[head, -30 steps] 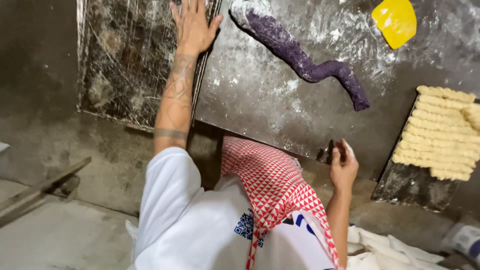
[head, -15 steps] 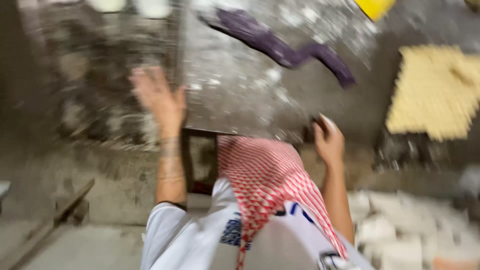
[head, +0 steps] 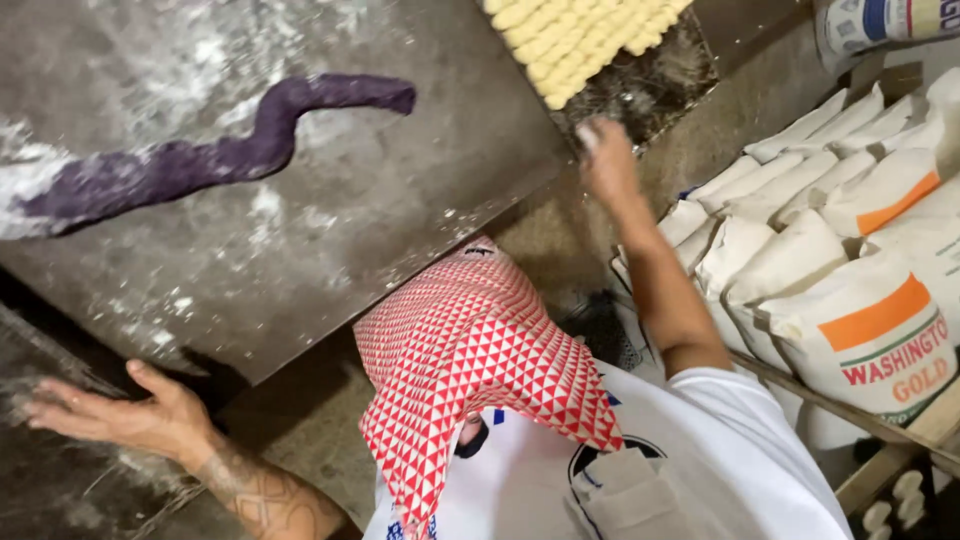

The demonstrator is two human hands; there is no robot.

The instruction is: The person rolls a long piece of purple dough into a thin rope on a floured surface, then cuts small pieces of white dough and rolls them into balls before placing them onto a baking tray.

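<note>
A long purple dough rope [head: 230, 150] lies curved on a floured metal table [head: 380, 230]. My left hand [head: 130, 415] is spread with its fingers apart and nothing in it, over a dark floured surface [head: 50, 480] at the lower left, beside the table's near edge. My right hand [head: 605, 160] is blurred and reaches up to the corner of a dark tray [head: 650, 85] that carries rows of yellow dough pieces [head: 580, 35]. Its fingers look curled, with something pale at their tips; what it is stays unclear. A red-and-white checked scarf [head: 470, 370] hangs over my white shirt.
Several white flour sacks [head: 850, 230] with orange bands are stacked at the right, close to my right arm. A wooden frame [head: 900, 450] runs under them. Between the table and the sacks is bare concrete floor [head: 560, 240].
The view has swung right, so the sacks now show. My left hand has come off the far tray down to the near lower left. My right hand has risen to the tray of yellow pieces.
</note>
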